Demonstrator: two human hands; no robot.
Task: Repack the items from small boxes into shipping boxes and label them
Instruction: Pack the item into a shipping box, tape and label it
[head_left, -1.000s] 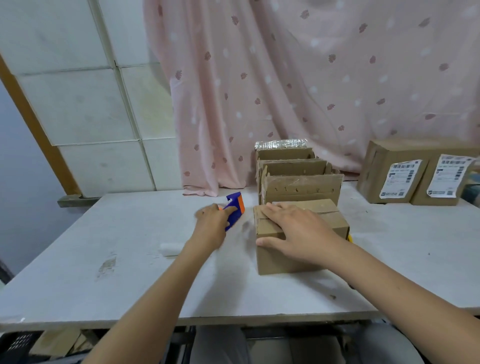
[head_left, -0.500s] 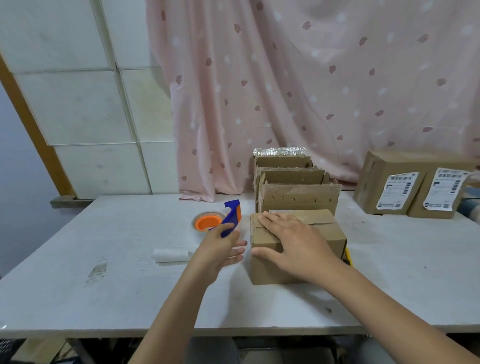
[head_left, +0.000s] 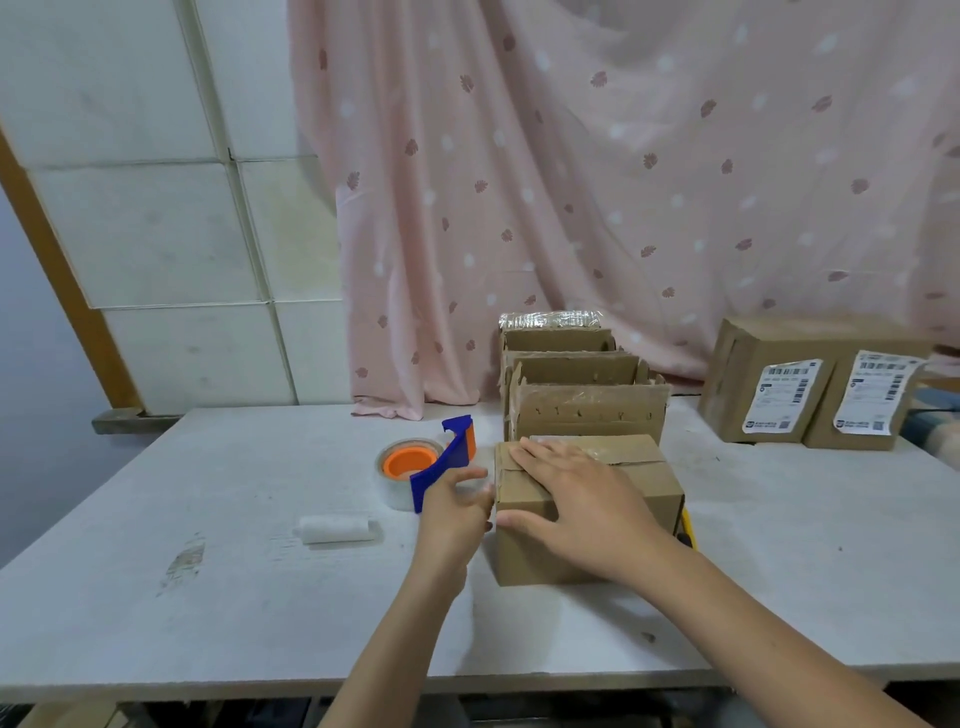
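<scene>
Head view: sealing step. Right hand lies flat, fingers straight, pressing the taped shipping box at worktop centre. Left hand fingers curl round the tape dispenser handle. Next move likely calls for labelling.

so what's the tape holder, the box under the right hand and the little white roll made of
Tape holder: looks like hard plastic, glossy blue frame with an orange hub, holding clear shiny tape. Box: brown corrugated cardboard, matte, with a glossy tape strip along its top seam. White roll: soft, matte and slightly fuzzy, possibly paper or gauze; too blurred to tell.
</scene>
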